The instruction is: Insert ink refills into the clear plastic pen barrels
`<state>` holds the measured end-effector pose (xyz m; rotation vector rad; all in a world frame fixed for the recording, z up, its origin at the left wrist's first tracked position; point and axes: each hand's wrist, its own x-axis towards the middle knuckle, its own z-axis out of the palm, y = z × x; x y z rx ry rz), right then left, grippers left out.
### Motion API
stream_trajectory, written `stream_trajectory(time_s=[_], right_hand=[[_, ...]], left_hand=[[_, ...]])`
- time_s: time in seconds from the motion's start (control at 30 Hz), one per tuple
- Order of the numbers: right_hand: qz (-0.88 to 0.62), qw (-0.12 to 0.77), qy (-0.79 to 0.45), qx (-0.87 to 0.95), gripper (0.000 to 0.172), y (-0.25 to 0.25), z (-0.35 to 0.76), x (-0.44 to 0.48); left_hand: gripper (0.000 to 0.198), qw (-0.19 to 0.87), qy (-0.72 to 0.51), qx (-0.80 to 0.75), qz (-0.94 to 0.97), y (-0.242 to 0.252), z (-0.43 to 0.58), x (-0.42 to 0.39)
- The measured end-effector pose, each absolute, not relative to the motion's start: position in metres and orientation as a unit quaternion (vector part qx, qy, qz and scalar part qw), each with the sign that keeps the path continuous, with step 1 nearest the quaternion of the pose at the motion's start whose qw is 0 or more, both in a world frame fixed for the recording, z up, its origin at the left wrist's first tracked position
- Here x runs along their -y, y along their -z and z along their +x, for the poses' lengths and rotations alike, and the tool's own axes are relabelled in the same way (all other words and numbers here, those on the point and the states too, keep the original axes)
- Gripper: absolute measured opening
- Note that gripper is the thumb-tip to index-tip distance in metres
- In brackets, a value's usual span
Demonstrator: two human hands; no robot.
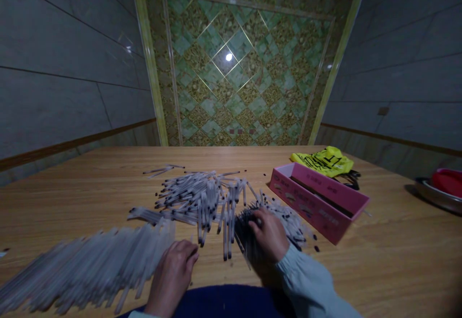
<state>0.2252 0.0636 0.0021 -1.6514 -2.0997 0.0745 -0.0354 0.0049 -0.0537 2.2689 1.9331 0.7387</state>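
Several clear pen barrels with black tips lie in a loose heap (205,195) across the middle of the wooden table (90,183). A long row of clear barrels (90,265) stretches along the near left. My left hand (175,267) rests at the right end of that row, fingers curled, and whether it grips anything is hidden. My right hand (269,234) lies on a dark bunch of pen refills (247,229), fingers bent down into it.
An open pink box (317,202) stands to the right of the heap. Behind it lies a yellow bag (323,160) with black cords. A metal bowl (438,190) holding something red sits at the far right edge. Tiled walls surround the table.
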Motion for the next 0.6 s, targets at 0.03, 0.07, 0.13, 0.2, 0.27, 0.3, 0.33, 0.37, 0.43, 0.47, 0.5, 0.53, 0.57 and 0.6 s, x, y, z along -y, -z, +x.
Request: stream_trajectory(time_s=[0.03,0.07,0.13,0.2,0.27,0.3,0.33,0.37,0.43,0.47,0.5,0.53,0.57,0.6], right_hand=[[-0.573,0.223,-0.051,0.787,0.015,0.002,0.214,-0.058],[-0.551,0.21,-0.069,0.805,0.014,0.005,0.203,-0.052],[-0.524,0.188,-0.087,0.826,0.014,0.014,0.184,-0.043],[-0.515,0.172,-0.09,0.835,0.015,0.022,0.17,-0.037],[-0.52,0.159,-0.079,0.836,0.016,0.029,0.16,-0.035],[-0.524,0.153,-0.071,0.835,0.016,0.032,0.157,-0.034],[-0.529,0.147,-0.063,0.833,0.016,0.035,0.154,-0.034],[-0.532,0.143,-0.057,0.832,0.016,0.037,0.152,-0.034],[-0.533,0.142,-0.05,0.832,0.013,0.039,0.15,-0.033],[-0.531,0.143,-0.048,0.834,0.012,0.04,0.15,-0.033],[-0.529,0.145,-0.046,0.835,0.011,0.04,0.15,-0.032],[-0.527,0.147,-0.044,0.836,0.009,0.04,0.151,-0.032],[-0.523,0.149,-0.043,0.838,0.009,0.04,0.151,-0.031],[-0.521,0.149,-0.042,0.84,0.008,0.041,0.152,-0.031]], left_hand=[[0.023,0.031,-0.233,-0.635,0.736,0.053,-0.036,-0.004],[0.023,0.025,-0.223,-0.643,0.732,0.052,-0.038,-0.004],[0.024,0.008,-0.201,-0.667,0.718,0.05,-0.042,-0.002],[0.025,-0.011,-0.177,-0.69,0.702,0.048,-0.047,0.0],[0.028,-0.031,-0.158,-0.708,0.688,0.047,-0.052,0.002],[0.03,-0.042,-0.152,-0.715,0.681,0.046,-0.053,0.002],[0.033,-0.053,-0.149,-0.723,0.673,0.045,-0.055,0.003],[0.035,-0.064,-0.147,-0.73,0.664,0.045,-0.056,0.003],[0.039,-0.076,-0.143,-0.744,0.648,0.044,-0.059,0.003],[0.041,-0.076,-0.14,-0.75,0.641,0.044,-0.06,0.004],[0.042,-0.074,-0.135,-0.757,0.635,0.043,-0.062,0.004],[0.043,-0.073,-0.13,-0.763,0.629,0.042,-0.064,0.004],[0.043,-0.073,-0.125,-0.771,0.621,0.042,-0.066,0.005],[0.042,-0.075,-0.12,-0.779,0.611,0.041,-0.069,0.005]])
